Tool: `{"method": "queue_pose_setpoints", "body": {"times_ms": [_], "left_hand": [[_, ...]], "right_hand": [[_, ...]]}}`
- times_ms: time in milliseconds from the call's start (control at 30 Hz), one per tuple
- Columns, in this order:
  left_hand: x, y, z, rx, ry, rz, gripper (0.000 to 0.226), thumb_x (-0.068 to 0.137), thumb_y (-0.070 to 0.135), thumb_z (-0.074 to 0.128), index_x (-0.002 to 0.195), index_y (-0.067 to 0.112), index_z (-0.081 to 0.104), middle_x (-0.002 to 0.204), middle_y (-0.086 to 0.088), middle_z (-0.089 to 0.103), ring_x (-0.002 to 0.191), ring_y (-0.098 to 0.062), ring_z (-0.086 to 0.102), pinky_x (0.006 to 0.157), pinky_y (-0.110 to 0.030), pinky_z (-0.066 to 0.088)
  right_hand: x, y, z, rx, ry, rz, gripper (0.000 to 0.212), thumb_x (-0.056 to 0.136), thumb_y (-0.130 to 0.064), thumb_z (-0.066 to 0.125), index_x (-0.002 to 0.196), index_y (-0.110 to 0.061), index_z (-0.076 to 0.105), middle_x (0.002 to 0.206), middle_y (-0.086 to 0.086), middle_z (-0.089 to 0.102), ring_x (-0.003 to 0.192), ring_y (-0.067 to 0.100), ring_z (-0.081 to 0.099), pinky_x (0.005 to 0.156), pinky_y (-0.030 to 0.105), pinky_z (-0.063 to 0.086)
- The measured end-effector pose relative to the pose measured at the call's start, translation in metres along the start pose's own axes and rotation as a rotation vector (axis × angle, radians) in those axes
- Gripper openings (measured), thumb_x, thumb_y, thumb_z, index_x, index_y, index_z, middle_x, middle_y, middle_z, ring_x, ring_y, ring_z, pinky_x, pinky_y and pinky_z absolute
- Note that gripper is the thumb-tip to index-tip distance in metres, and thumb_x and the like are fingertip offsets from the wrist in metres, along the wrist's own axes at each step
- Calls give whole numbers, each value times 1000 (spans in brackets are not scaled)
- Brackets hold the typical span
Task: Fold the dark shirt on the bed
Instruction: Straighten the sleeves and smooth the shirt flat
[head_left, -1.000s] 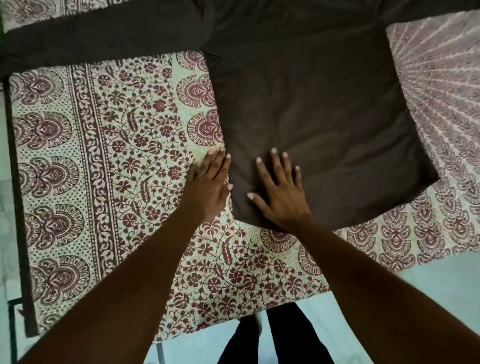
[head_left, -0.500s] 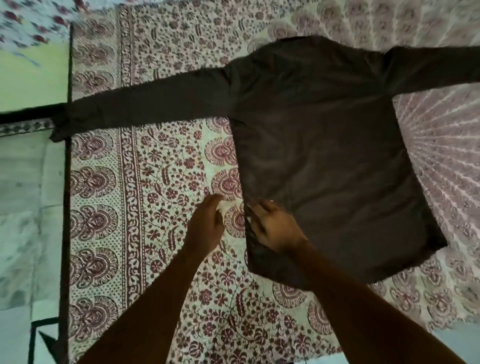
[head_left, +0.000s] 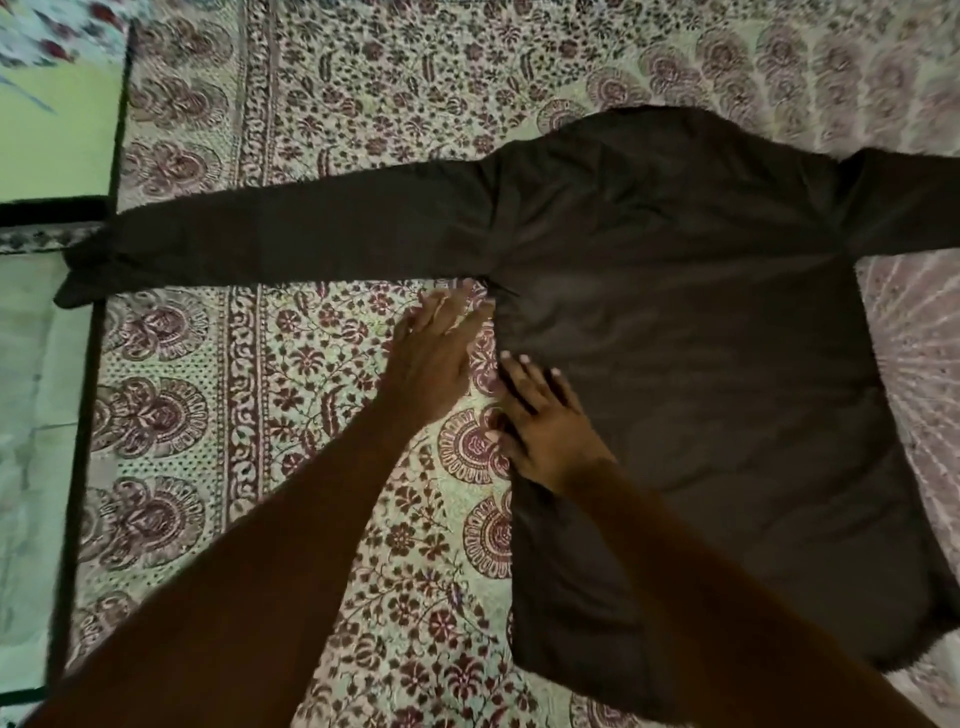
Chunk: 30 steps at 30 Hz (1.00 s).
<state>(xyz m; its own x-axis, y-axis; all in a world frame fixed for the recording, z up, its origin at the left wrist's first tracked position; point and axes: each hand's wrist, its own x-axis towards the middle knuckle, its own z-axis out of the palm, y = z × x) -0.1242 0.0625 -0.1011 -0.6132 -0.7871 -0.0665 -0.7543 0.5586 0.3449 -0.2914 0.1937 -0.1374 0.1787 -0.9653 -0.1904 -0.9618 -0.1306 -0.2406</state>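
Where the bed (head_left: 332, 467) fills most of the view, it is covered by a printed bedspread (head_left: 218, 395) of pale ground with maroon floral motifs, bordered bands and round medallions; towards the right the print changes to radiating pale stripes. Along the left side a dark bed frame edge (head_left: 83, 415) is seen, and beyond it a pale floor (head_left: 26, 415). At the upper left a light green surface (head_left: 57, 135) is visible, blurred.

One dark shirt (head_left: 701, 364) is laid flat on the bed, spread to the right of centre. Two sleeves are counted: the left sleeve (head_left: 291, 234) is stretched straight out across the bedspread, its cuff reaching past the bed frame edge, while the right sleeve (head_left: 909, 208) is cut off by the picture's edge. The shirt's hem lies at the lower right.

Two bare hands are seen, one on each forearm reaching in from below. The left hand (head_left: 436, 358) is held flat with fingers straight, lying on the bedspread just beside the shirt's side seam, its fingertips near the armpit; nothing is grasped by it. The right hand (head_left: 545, 426) is laid palm down on the shirt's left edge, fingers spread and only slightly bent, pressing the cloth rather than gripping it.
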Motion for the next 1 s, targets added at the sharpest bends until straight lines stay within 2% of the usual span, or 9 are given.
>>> {"method": "queue_pose_setpoints", "body": {"times_ms": [133,300,467,633,733,800,867,933,1000], "left_hand": [[49,-14,16,99,-169,20,70,97,25,49,157,40,16,169,4,3,155,-27,6,119,-55,18],[65,-14,14,122,-136,-5,64,97,31,48,156,37,24,163,6,26,144,-26,31,111,-52,30],[110,-24,-2,108,12,-25,51,102,34,42,150,19,37,148,-5,45,128,-30,46,100,-48,38],[133,-54,18,141,-142,-87,74,97,61,39,159,30,12,168,11,5,154,-20,8,113,-62,20],[126,-57,27,61,-126,-137,75,95,67,36,158,41,5,166,20,-5,154,-15,-2,111,-69,14],[124,-52,25,35,-119,-173,75,93,65,42,157,44,8,165,21,-2,154,-15,-2,111,-69,12],[133,-44,17,12,-134,-234,80,86,58,56,154,43,17,163,16,11,150,-21,8,111,-64,14],[150,-36,5,-3,-105,-256,85,75,54,61,150,40,25,155,7,24,141,-27,20,109,-59,19],[171,-28,-5,46,-25,-166,84,75,58,59,150,34,30,155,4,26,142,-25,23,110,-56,22]], "right_hand": [[11,15,5,59,48,423,77,98,-68,27,161,-30,6,168,9,-14,154,32,-14,122,54,-3],[25,28,-5,97,62,12,67,102,-56,33,159,-22,25,169,7,5,156,28,4,123,56,17],[117,69,-38,179,238,506,62,104,-45,36,159,-17,26,168,13,7,155,33,6,121,55,16],[184,107,-57,142,46,220,66,105,-45,39,160,-16,19,169,10,2,156,29,0,124,56,8],[199,125,-62,171,196,502,68,103,-52,38,161,-23,16,169,12,1,156,32,0,122,56,5],[206,130,-64,184,58,660,75,101,-61,32,162,-24,7,168,16,-9,154,36,-9,120,59,-1],[209,131,-65,90,-43,401,76,102,-61,31,162,-20,6,168,13,-12,155,33,-10,122,60,-1],[212,136,-69,100,22,267,69,103,-56,33,161,-24,12,169,5,-7,156,26,-5,123,57,3],[219,147,-74,147,111,435,68,103,-57,32,161,-28,11,169,4,-7,156,26,-6,123,55,1]]}}
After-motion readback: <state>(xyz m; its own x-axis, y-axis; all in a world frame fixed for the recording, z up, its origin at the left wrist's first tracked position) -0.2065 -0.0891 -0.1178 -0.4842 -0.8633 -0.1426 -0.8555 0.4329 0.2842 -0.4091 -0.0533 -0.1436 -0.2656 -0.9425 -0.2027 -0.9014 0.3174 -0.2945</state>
